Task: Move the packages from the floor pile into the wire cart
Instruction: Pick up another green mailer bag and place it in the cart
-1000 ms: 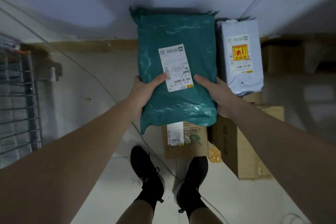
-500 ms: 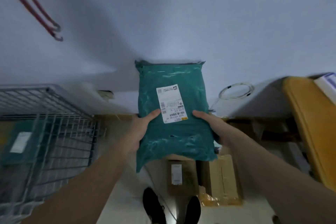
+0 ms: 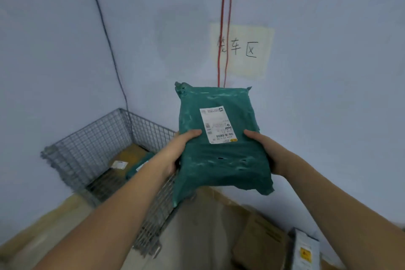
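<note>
A teal plastic mailer (image 3: 221,160) with a white shipping label is held up in front of me at chest height. My left hand (image 3: 182,149) grips its left edge and my right hand (image 3: 265,151) grips its right edge, thumbs on top. The grey wire cart (image 3: 87,138) stands in the corner to the lower left, just left of the mailer. Inside it lie a brown box (image 3: 129,155) with a white label and a small teal package (image 3: 140,164). On the floor at lower right sit a brown cardboard box (image 3: 260,241) and a white mailer (image 3: 304,250).
A pale blue wall is close ahead with a paper sign (image 3: 243,50) bearing handwriting. Red cords (image 3: 223,28) hang down over it and a dark cable (image 3: 105,35) runs down to the corner behind the cart.
My view has swung up and left from the floor pile toward the wall and cart. The teal mailer stays gripped in both hands and now sits beside the cart's right rim.
</note>
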